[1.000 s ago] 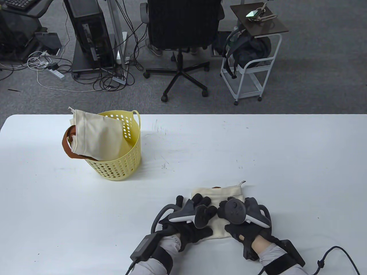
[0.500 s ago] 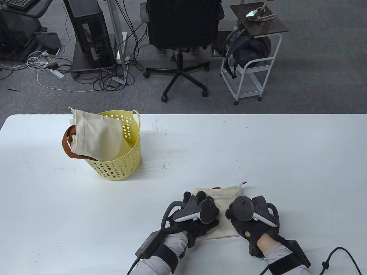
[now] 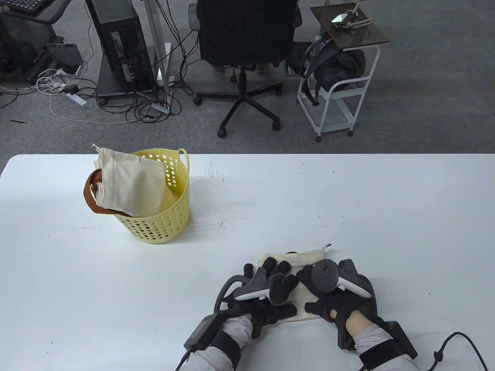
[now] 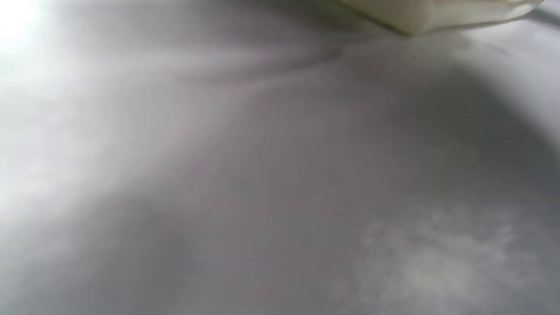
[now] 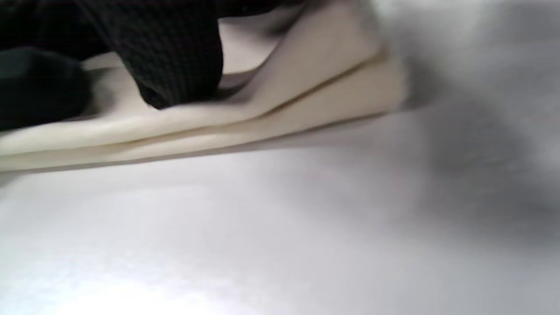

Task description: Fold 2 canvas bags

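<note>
A folded canvas bag (image 3: 299, 259) was pressed flat on the tabletop (image 3: 348, 201) beneath the spread fingers (image 3: 268, 266) of the left hand (image 3: 267, 299) and right hand (image 3: 332, 297). Well beyond the fingers, a second bag (image 3: 131, 185) was left draped in a yellow basket (image 3: 166, 224).

This is an office or lab workspace. Grey carpet (image 3: 425, 96) covers the floor beyond the long white table (image 3: 348, 201). A black swivel office chair on castors (image 3: 247, 46) stands behind it, beside a black tower computer (image 3: 120, 42), tangled cables with a white power strip (image 3: 75, 98), and a white wire trolley with a dark wooden top (image 3: 340, 96).
</note>
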`<state>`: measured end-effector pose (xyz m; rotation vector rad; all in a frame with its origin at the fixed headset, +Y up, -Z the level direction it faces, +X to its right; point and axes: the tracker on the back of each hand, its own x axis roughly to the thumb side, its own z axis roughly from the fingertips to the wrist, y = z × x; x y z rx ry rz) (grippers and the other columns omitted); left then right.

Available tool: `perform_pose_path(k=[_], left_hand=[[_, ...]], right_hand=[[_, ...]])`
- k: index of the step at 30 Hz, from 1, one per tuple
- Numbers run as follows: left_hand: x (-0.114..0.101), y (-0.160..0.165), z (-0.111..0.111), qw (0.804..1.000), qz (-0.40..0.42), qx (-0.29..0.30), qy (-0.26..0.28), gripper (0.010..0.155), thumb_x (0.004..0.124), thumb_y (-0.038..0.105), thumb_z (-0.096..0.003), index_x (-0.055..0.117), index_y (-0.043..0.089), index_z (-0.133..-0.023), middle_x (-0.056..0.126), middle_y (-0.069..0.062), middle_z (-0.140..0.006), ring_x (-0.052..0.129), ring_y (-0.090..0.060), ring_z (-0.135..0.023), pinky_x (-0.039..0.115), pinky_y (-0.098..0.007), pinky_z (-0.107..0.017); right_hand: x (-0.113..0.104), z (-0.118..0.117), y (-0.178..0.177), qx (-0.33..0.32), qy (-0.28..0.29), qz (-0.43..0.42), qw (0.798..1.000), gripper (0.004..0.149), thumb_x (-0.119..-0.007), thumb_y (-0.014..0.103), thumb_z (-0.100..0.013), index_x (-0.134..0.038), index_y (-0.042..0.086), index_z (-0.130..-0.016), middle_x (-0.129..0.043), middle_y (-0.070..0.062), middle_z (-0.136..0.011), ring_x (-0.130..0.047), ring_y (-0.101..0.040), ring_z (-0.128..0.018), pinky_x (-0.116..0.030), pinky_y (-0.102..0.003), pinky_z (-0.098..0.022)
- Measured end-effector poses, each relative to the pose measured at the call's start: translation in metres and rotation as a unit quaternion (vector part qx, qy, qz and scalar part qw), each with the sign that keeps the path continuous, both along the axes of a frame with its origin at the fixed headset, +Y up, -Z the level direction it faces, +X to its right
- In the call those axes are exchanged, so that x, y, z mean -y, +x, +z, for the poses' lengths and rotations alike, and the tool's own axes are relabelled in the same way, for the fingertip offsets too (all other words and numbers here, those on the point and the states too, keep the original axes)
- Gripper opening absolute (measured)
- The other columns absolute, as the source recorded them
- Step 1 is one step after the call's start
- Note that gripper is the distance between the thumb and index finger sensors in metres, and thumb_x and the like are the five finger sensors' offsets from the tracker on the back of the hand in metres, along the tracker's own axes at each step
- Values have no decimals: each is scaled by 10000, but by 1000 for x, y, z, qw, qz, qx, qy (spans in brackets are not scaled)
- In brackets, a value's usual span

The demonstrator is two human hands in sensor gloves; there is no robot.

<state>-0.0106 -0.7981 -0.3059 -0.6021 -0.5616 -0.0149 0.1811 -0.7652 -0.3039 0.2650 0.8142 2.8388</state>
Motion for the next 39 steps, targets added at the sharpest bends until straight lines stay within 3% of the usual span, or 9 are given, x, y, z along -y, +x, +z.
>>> perform_pose_path(k=[4, 8, 15, 20, 23, 27, 30, 33, 39], left_hand=[[1, -2, 0, 1000, 6, -3, -4, 836, 475, 766, -455, -18, 500, -1076, -255, 198, -1068, -317, -149, -979, -5, -685, -743], [-3, -7, 2, 1000, -6, 10, -3, 826, 464, 747, -470, -30, 484, -1077, -238, 186, -1073, -297, -118, -978, -6, -666, -741], [1, -21, 9, 999, -24, 38, -22, 786, 400, 725, -476, -122, 473, -1007, -279, 177, -1028, -325, -100, -925, -36, -657, -719], [6, -15, 9, 998, -32, 2, -60, 787, 334, 734, -478, -236, 438, -932, -384, 138, -935, -412, -147, -823, -87, -701, -650], [5, -12, 10, 997, -42, -22, -62, 778, 327, 728, -482, -243, 431, -920, -389, 137, -923, -415, -150, -816, -96, -704, -639], [4, -10, 10, 996, -48, -46, -66, 773, 318, 726, -486, -253, 424, -910, -396, 131, -913, -414, -157, -813, -95, -707, -633], [5, -9, 12, 995, -35, -66, -60, 771, 326, 721, -491, -238, 422, -924, -383, 126, -928, -406, -158, -820, -95, -705, -632], [1, -10, 12, 997, -21, -60, -45, 768, 340, 708, -503, -180, 422, -992, -340, 104, -987, -370, -176, -864, -68, -705, -641], [-44, -34, 21, 998, -47, -2, 48, 784, 573, 657, -537, 183, 395, -1164, 52, 13, -1226, -86, -230, -1069, 32, -684, -691]], right_hand=[[-3, 0, 12, 28, -19, 13, 999, 780, -863, 321, -464, -374, 388, -1067, -233, 137, -1133, -74, -305, -1035, -52, -685, -675], [1, -1, 14, 26, -56, 1, 998, 778, -797, 223, -483, -304, 383, -1063, -146, 139, -1114, -59, -308, -1025, -69, -679, -678], [5, -2, 4, 17, -45, 33, 998, 782, -707, 127, -487, -230, 389, -1048, -57, 150, -1095, -5, -321, -1010, -55, -683, -675], [4, 5, -3, 34, 137, 57, 988, 694, -742, 99, -485, -428, 352, -1050, -283, 88, -1135, -121, -339, -1034, -118, -684, -696], [0, 8, -12, 8, 179, 124, 976, 651, -753, 138, -501, -462, 338, -1048, -347, 59, -1136, -144, -334, -1036, -129, -680, -700], [-23, 23, -25, -11, 149, 81, 986, 629, -769, 220, -497, -511, 282, -1067, -384, -37, -1142, -194, -369, -1029, -200, -681, -693], [-29, 34, -35, -27, 105, -7, 994, 525, -753, 262, -501, -682, 225, -1020, -652, -179, -1049, -548, -474, -960, -439, -671, -676], [-10, 33, -34, -7, 6, -41, 999, 574, -711, 288, -512, -518, 224, -1049, -458, -253, -1056, -444, -561, -926, -454, -707, -649], [-10, 22, -18, 16, 13, -69, 997, 549, -721, 320, -511, -575, 285, -1039, -471, -208, -1072, -420, -515, -953, -420, -693, -671]])
